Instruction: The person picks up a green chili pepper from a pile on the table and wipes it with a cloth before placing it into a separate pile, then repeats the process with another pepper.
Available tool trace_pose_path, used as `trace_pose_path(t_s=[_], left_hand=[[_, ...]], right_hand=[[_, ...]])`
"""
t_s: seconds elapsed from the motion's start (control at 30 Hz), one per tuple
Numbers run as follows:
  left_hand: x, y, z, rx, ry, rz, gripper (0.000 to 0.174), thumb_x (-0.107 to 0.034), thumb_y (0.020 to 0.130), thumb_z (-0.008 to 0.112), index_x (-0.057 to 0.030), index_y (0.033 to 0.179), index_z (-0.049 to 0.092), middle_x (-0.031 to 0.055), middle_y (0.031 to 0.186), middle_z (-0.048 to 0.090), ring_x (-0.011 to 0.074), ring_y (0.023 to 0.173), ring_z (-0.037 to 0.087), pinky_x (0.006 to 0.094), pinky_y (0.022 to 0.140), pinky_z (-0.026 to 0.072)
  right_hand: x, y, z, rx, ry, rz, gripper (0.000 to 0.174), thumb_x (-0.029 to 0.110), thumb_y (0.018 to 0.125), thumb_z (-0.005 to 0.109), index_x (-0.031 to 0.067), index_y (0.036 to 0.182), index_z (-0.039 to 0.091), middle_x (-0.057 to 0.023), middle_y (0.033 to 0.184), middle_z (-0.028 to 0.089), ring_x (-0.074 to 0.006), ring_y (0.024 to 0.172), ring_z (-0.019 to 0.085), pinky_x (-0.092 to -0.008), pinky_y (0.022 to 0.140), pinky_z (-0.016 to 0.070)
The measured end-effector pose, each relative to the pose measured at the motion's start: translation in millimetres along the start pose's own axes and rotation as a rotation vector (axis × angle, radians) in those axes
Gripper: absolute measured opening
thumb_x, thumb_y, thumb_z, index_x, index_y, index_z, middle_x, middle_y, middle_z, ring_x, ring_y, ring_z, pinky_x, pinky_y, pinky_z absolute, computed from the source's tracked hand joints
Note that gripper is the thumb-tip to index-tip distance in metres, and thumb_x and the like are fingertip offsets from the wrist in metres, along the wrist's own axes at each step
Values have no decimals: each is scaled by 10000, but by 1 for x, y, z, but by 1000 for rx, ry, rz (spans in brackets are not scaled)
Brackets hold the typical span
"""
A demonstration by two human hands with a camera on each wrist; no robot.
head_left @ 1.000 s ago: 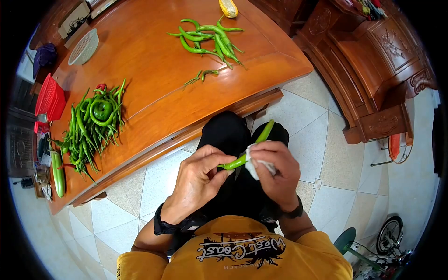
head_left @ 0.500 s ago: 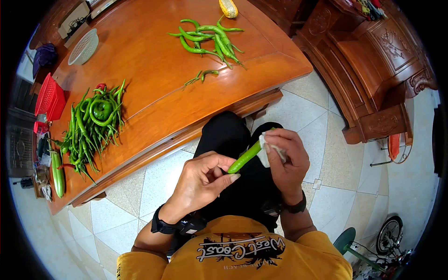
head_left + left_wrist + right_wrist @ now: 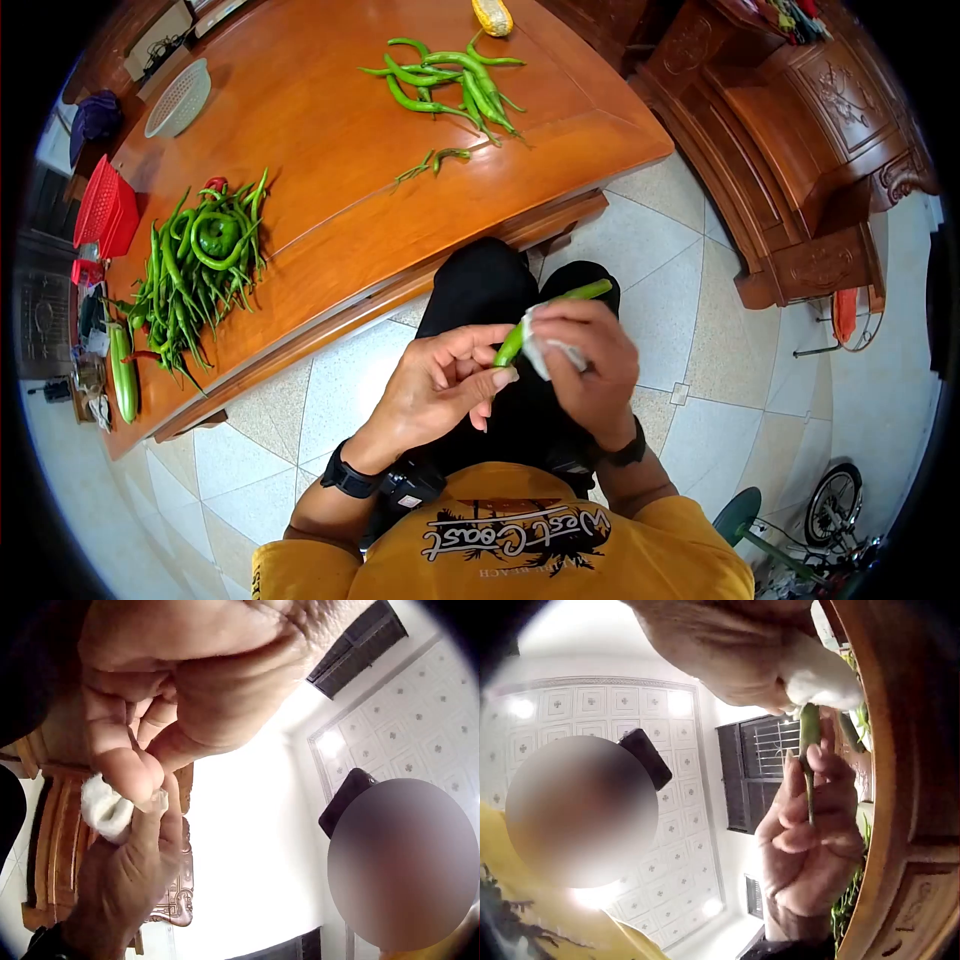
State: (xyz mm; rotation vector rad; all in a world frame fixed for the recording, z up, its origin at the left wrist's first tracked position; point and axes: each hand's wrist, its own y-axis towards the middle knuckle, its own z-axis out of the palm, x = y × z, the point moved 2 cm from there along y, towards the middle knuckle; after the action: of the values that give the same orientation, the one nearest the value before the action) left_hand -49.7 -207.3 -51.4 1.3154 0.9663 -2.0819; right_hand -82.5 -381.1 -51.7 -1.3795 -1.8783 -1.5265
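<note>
we've got the green pepper [image 3: 510, 345] up over our lap [image 3: 482, 295], away from the bench [image 3: 330, 150], with our left hand [image 3: 415, 390] partly curled and pinching its stem end, and our right hand [image 3: 592, 372] curled round its middle through a white cloth [image 3: 537, 353]. we'd guess it's light and fairly stiff but slick-skinned, and squeezing hard could crack it. best hold for us is the firm stem-end shoulder, since the thin stem might snap.

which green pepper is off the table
The pepper the left hand pinches and the right hand holds in white cloth; the other peppers lie on the table.
</note>
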Motion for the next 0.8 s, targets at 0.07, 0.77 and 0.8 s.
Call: trace_pose_path(t_s=[0.07, 0.77, 0.8], left_hand=[[-1, -1, -1, 3, -33, -36, 353, 26, 894, 584, 32, 1241, 519, 70, 872, 645, 58, 603, 572, 195, 506, 504], [-3, -3, 4, 73, -108, -112, 412, -21, 937, 518, 8, 1341, 439, 145, 887, 661, 107, 541, 603, 205, 500, 495], [-3, -3, 4, 80, -109, -117, 412, -21, 937, 516, 10, 1341, 438, 147, 885, 661, 108, 540, 602, 206, 499, 494]], right_hand=[[-6, 2, -7, -83, -31, 31, 213, -81, 750, 632, 20, 935, 668, -124, 984, 645, -242, 859, 637, -299, 746, 514], [-10, -1, -10, -114, -73, 43, 198, -85, 762, 629, 11, 931, 667, -122, 1009, 642, -238, 879, 638, -299, 742, 517], [-13, -1, -13, -159, -92, 59, 198, -83, 761, 632, 11, 932, 665, -121, 1009, 643, -238, 882, 636, -299, 741, 517]])
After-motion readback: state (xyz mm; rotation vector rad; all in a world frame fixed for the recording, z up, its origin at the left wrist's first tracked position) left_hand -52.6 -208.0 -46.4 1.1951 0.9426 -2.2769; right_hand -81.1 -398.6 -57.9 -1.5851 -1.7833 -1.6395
